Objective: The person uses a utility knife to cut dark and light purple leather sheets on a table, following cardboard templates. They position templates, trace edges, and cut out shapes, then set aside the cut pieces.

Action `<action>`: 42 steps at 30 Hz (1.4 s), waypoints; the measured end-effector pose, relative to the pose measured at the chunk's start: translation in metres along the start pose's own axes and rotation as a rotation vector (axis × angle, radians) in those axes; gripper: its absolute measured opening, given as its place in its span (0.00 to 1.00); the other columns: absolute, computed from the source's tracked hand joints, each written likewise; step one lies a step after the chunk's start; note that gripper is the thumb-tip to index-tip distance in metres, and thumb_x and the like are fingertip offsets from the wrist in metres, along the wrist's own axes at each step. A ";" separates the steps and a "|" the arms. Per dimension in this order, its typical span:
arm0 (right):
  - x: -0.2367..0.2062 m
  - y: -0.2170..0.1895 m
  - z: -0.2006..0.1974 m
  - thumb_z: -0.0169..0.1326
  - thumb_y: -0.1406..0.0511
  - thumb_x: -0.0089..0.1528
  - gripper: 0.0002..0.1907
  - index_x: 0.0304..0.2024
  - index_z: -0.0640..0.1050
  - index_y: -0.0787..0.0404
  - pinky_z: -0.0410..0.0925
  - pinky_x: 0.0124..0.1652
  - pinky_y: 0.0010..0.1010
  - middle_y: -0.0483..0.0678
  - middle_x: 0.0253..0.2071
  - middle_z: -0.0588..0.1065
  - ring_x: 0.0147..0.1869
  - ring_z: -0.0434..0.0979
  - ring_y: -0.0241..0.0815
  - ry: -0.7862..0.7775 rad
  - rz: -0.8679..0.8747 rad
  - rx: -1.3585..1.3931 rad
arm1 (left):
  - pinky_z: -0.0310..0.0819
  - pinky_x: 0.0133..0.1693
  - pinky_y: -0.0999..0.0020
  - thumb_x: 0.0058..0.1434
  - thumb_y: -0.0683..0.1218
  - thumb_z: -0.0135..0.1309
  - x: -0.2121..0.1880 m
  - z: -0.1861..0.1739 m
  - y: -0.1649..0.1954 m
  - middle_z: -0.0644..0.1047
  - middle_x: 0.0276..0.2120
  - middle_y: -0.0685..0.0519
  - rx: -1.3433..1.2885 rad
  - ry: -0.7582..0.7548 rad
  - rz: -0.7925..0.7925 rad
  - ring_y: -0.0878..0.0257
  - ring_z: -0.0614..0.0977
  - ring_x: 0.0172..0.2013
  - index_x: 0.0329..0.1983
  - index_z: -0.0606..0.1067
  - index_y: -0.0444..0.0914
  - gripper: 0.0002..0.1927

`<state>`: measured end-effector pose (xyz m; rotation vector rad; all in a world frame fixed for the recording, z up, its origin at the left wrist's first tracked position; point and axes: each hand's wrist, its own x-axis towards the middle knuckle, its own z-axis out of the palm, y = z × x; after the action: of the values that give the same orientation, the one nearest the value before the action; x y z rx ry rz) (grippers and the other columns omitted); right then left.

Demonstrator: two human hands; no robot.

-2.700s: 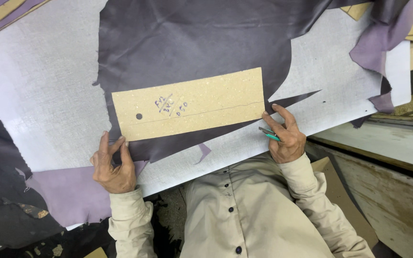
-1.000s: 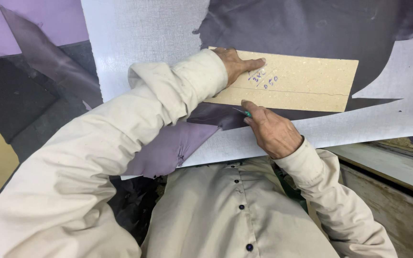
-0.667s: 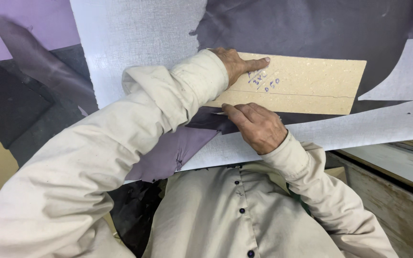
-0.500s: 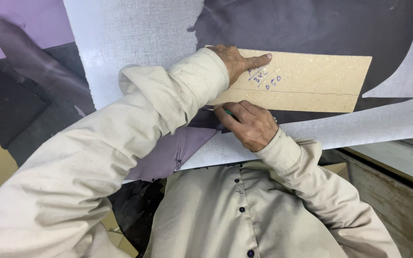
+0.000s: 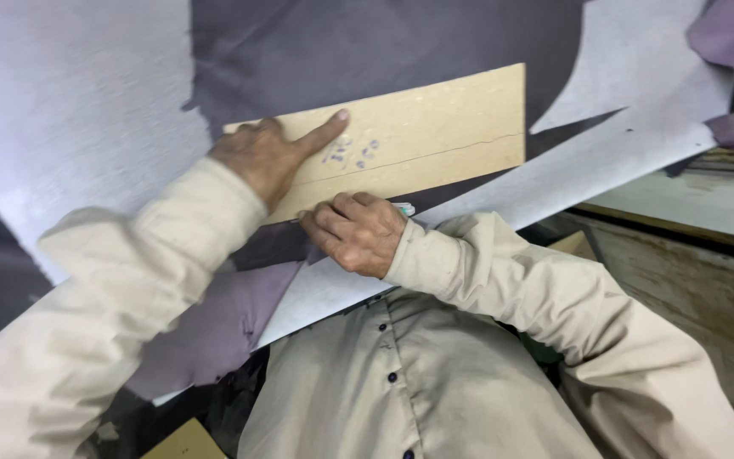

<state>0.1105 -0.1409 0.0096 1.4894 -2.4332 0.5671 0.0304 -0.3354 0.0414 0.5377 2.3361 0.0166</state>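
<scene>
Head view: the cardboard template (image 5: 435, 127) lies flat on dark leather (image 5: 367, 51) on the bench. The left hand (image 5: 269, 157) presses its left end, fingers extended. The right hand (image 5: 354, 231), at the template's lower edge, is closed around a green pen (image 5: 403, 208).

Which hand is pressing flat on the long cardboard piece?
The left hand. It lies spread on the tan cardboard strip, forefinger pointing along it. The right hand is curled at the strip's lower edge, gripping a green-tipped pen.
</scene>
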 end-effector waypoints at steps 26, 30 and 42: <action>-0.109 0.130 -0.092 0.61 0.72 0.66 0.13 0.53 0.81 0.70 0.75 0.30 0.33 0.57 0.37 0.79 0.31 0.80 0.48 0.314 0.879 -0.122 | 0.76 0.46 0.43 0.63 0.42 0.57 0.058 -0.044 0.156 0.73 0.53 0.43 0.045 0.065 -0.081 0.46 0.79 0.46 0.77 0.47 0.65 0.47; -0.101 0.129 -0.088 0.59 0.74 0.67 0.12 0.52 0.81 0.72 0.73 0.26 0.33 0.57 0.35 0.77 0.27 0.78 0.46 0.286 0.954 -0.110 | 0.73 0.48 0.40 0.59 0.43 0.62 0.056 -0.057 0.158 0.70 0.55 0.43 0.045 -0.015 -0.097 0.45 0.78 0.49 0.77 0.44 0.69 0.54; -0.164 0.049 -0.098 0.56 0.78 0.64 0.13 0.51 0.80 0.75 0.75 0.29 0.33 0.61 0.38 0.78 0.32 0.81 0.49 0.129 0.843 -0.212 | 0.74 0.45 0.38 0.59 0.44 0.63 0.062 -0.049 0.160 0.69 0.56 0.40 0.100 -0.004 -0.086 0.43 0.78 0.49 0.78 0.43 0.64 0.54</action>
<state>0.1410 0.0539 0.0236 0.2825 -2.8236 0.4912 0.0180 -0.1588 0.0631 0.4848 2.3639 -0.1426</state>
